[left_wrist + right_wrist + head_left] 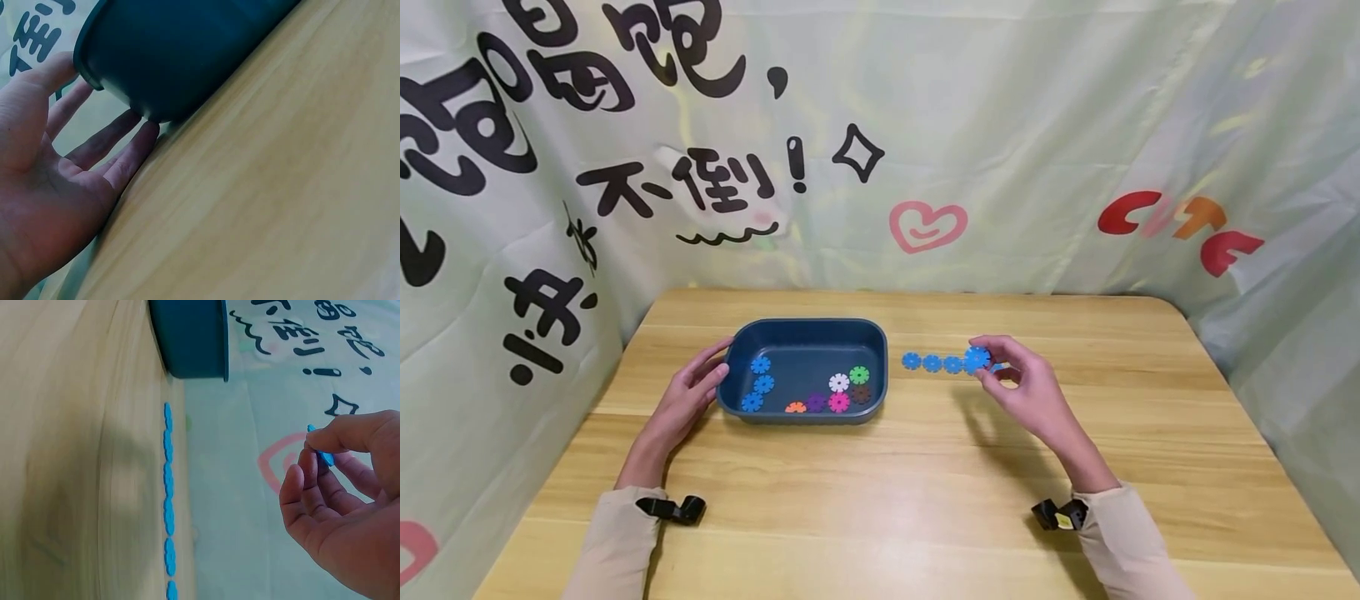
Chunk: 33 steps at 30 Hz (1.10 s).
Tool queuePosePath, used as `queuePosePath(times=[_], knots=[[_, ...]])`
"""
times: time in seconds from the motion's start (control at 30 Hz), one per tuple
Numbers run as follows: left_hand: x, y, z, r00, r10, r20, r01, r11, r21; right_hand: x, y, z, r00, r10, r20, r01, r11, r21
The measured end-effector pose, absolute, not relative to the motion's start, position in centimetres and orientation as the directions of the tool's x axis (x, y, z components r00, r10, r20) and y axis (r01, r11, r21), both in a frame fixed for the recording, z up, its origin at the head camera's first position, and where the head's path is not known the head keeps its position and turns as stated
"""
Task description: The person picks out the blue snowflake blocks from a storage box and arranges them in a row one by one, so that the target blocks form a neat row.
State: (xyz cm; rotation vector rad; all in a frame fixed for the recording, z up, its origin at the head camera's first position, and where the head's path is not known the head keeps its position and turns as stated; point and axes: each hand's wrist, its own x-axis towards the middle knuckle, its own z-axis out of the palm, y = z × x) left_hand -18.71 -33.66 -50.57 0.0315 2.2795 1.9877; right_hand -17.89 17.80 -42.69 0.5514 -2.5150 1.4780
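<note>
A person's right hand (1028, 390) pinches a blue disc (977, 359) above a laid-out row of blue discs (932, 362), at least 6, while the spread left hand (681, 402) touches the tray (805, 418), where 3 blue pieces (763, 384) and 6 other-coloured pieces (838, 382) remain.

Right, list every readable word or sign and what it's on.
"CUTE": backdrop cloth.
"不倒!": same cloth.
"饱,": same cloth.
Signs there: pink heart, star, wavy line.
Other black characters: cut off or unclear.
Yellow label, right wrist camera: too small to read.
</note>
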Motion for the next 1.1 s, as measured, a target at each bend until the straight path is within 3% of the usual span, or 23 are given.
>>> queuePosePath(times=[0.57, 1.1], knots=[[-19.0, -33.6, -50.4, -0.993, 0.101, -0.064, -0.05, 0.136, 0.989, -18.9, 21.4, -42.6, -0.929, -0.164, 0.331, -0.367, 0.522, -0.77], [-18.7, -33.6, -50.5, -0.993, 0.096, -0.063, -0.049, 0.14, 0.989, -20.0, 24.9, -44.2, -0.966, -0.128, 0.225, -0.256, 0.599, -0.759]])
